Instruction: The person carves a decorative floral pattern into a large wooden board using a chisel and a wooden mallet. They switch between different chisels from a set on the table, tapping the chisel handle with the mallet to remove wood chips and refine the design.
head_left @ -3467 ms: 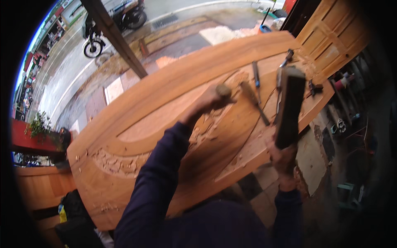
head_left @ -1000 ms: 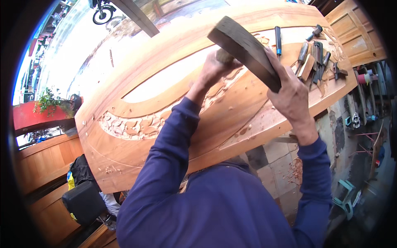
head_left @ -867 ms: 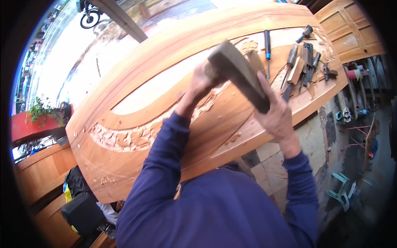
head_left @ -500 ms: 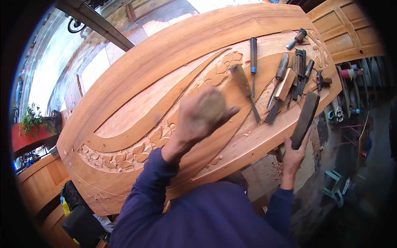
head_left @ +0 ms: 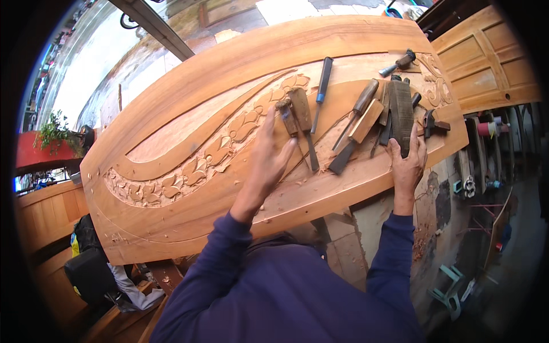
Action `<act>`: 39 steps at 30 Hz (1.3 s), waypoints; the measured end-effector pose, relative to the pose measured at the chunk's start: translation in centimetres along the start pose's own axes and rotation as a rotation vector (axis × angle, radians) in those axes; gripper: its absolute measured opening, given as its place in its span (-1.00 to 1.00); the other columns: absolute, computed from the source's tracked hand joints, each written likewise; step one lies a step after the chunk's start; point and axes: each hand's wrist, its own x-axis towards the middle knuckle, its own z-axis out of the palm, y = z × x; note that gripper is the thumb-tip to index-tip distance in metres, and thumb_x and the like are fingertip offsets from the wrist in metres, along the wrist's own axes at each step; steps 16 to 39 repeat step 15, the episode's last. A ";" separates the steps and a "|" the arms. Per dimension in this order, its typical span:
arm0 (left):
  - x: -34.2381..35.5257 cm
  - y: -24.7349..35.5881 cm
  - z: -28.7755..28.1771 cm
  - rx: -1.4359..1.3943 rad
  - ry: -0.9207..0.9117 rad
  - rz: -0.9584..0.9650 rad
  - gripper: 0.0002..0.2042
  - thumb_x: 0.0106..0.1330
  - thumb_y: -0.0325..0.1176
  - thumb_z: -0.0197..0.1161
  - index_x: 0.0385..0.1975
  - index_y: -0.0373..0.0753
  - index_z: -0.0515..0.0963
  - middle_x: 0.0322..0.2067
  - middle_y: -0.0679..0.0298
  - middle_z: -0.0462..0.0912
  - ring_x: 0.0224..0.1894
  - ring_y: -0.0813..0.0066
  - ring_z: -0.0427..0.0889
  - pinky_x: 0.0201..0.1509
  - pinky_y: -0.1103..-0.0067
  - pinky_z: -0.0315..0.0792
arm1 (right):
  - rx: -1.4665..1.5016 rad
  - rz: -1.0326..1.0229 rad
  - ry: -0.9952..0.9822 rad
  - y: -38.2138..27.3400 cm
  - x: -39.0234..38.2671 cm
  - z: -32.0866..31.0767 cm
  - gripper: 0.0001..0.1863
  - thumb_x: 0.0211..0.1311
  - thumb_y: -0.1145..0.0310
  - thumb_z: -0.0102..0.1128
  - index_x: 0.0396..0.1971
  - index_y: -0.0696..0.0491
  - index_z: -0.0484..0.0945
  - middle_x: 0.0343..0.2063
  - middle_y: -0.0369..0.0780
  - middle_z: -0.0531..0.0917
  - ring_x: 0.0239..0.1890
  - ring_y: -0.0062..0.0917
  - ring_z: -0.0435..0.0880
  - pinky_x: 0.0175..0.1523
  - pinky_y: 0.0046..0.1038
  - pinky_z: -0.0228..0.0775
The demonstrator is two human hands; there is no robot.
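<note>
My left hand (head_left: 267, 158) is open over the carved wooden panel (head_left: 189, 223), fingers stretched out and thumb apart. Just beyond its thumb and fingertips lies a short tool with a worn wooden handle (head_left: 287, 118), its lower end partly hidden. Beside that rests a wide-handled chisel (head_left: 301, 108), blade pointing toward me. My right hand (head_left: 408, 168) grips the near end of a long dark flat block (head_left: 402, 111), thumb on one side and fingers along the other. The block is over a cluster of chisels at the panel's right part and hides some of them.
A blue-banded chisel (head_left: 323, 80), a wooden-handled gouge (head_left: 365, 98), a pale wood block (head_left: 366, 121) and a small hammer (head_left: 434, 124) lie on the panel. Shavings are scattered around the floral carving. A panelled door (head_left: 486, 57) stands at far right, a green stool (head_left: 449, 291) lower right.
My left hand has come down and let go of the wooden-handled tool, which now lies on the panel. My right hand has carried the dark block forward over the chisels.
</note>
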 end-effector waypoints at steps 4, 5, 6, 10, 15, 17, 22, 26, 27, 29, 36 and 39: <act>-9.1 -1.4 -5.1 0.192 0.163 0.130 -0.31 0.32 -0.48 0.42 0.47 -0.31 0.33 0.33 -0.05 0.52 0.31 0.05 0.57 0.28 0.32 0.55 | 0.209 -0.192 0.220 -3.7 -1.1 -1.0 -0.26 0.35 0.19 0.45 0.45 0.13 0.40 0.17 -0.05 0.64 0.21 -0.09 0.59 0.31 -0.16 0.42; -12.3 -2.3 -6.7 0.273 0.214 0.174 -0.38 0.29 -0.51 0.44 0.39 -0.29 0.46 0.27 -0.03 0.59 0.26 0.03 0.62 0.25 0.33 0.57 | 0.334 -0.250 0.158 -5.1 -2.4 -2.0 -0.35 0.41 0.27 0.40 0.40 0.21 0.43 0.19 -0.01 0.64 0.23 -0.09 0.59 0.34 -0.18 0.40; -15.6 -2.2 -8.0 0.281 0.229 0.162 -0.44 0.27 -0.53 0.44 0.31 -0.27 0.52 0.19 0.00 0.64 0.18 0.03 0.66 0.19 0.33 0.60 | 0.431 -0.356 0.106 -5.8 -4.3 -2.0 -0.39 0.43 0.31 0.38 0.37 0.23 0.45 0.19 0.01 0.65 0.18 -0.11 0.63 0.30 -0.19 0.45; -26.6 -1.6 -11.3 0.358 0.180 0.055 -0.57 0.26 -0.50 0.40 0.17 -0.18 0.64 0.02 0.09 0.71 0.00 0.11 0.73 0.03 0.39 0.66 | 0.810 -0.578 -0.226 -12.0 -12.0 -2.5 -0.48 0.50 0.36 0.28 0.35 0.26 0.48 0.07 0.04 0.69 -0.01 -0.18 0.73 0.13 -0.25 0.60; -37.4 -2.4 -11.8 0.512 0.282 -0.168 -0.55 0.35 -0.40 0.35 0.26 -0.11 0.59 0.11 0.12 0.66 0.04 0.20 0.72 0.07 0.44 0.64 | 1.195 -0.757 -0.683 -18.6 -20.6 -0.7 -0.42 0.48 0.33 0.32 0.41 0.16 0.43 0.21 0.02 0.60 0.00 -0.22 0.69 0.08 -0.35 0.60; -37.4 -2.4 -11.8 0.512 0.282 -0.168 -0.55 0.35 -0.40 0.35 0.26 -0.11 0.59 0.11 0.12 0.66 0.04 0.20 0.72 0.07 0.44 0.64 | 1.195 -0.757 -0.683 -18.6 -20.6 -0.7 -0.42 0.48 0.33 0.32 0.41 0.16 0.43 0.21 0.02 0.60 0.00 -0.22 0.69 0.08 -0.35 0.60; -37.4 -2.4 -11.8 0.512 0.282 -0.168 -0.55 0.35 -0.40 0.35 0.26 -0.11 0.59 0.11 0.12 0.66 0.04 0.20 0.72 0.07 0.44 0.64 | 1.195 -0.757 -0.683 -18.6 -20.6 -0.7 -0.42 0.48 0.33 0.32 0.41 0.16 0.43 0.21 0.02 0.60 0.00 -0.22 0.69 0.08 -0.35 0.60; -37.4 -2.4 -11.8 0.512 0.282 -0.168 -0.55 0.35 -0.40 0.35 0.26 -0.11 0.59 0.11 0.12 0.66 0.04 0.20 0.72 0.07 0.44 0.64 | 1.195 -0.757 -0.683 -18.6 -20.6 -0.7 -0.42 0.48 0.33 0.32 0.41 0.16 0.43 0.21 0.02 0.60 0.00 -0.22 0.69 0.08 -0.35 0.60; -37.4 -2.4 -11.8 0.512 0.282 -0.168 -0.55 0.35 -0.40 0.35 0.26 -0.11 0.59 0.11 0.12 0.66 0.04 0.20 0.72 0.07 0.44 0.64 | 1.195 -0.757 -0.683 -18.6 -20.6 -0.7 -0.42 0.48 0.33 0.32 0.41 0.16 0.43 0.21 0.02 0.60 0.00 -0.22 0.69 0.08 -0.35 0.60; -37.4 -2.4 -11.8 0.512 0.282 -0.168 -0.55 0.35 -0.40 0.35 0.26 -0.11 0.59 0.11 0.12 0.66 0.04 0.20 0.72 0.07 0.44 0.64 | 1.195 -0.757 -0.683 -18.6 -20.6 -0.7 -0.42 0.48 0.33 0.32 0.41 0.16 0.43 0.21 0.02 0.60 0.00 -0.22 0.69 0.08 -0.35 0.60; -37.4 -2.4 -11.8 0.512 0.282 -0.168 -0.55 0.35 -0.40 0.35 0.26 -0.11 0.59 0.11 0.12 0.66 0.04 0.20 0.72 0.07 0.44 0.64 | 1.195 -0.757 -0.683 -18.6 -20.6 -0.7 -0.42 0.48 0.33 0.32 0.41 0.16 0.43 0.21 0.02 0.60 0.00 -0.22 0.69 0.08 -0.35 0.60; -37.4 -2.4 -11.8 0.512 0.282 -0.168 -0.55 0.35 -0.40 0.35 0.26 -0.11 0.59 0.11 0.12 0.66 0.04 0.20 0.72 0.07 0.44 0.64 | 1.195 -0.757 -0.683 -18.6 -20.6 -0.7 -0.42 0.48 0.33 0.32 0.41 0.16 0.43 0.21 0.02 0.60 0.00 -0.22 0.69 0.08 -0.35 0.60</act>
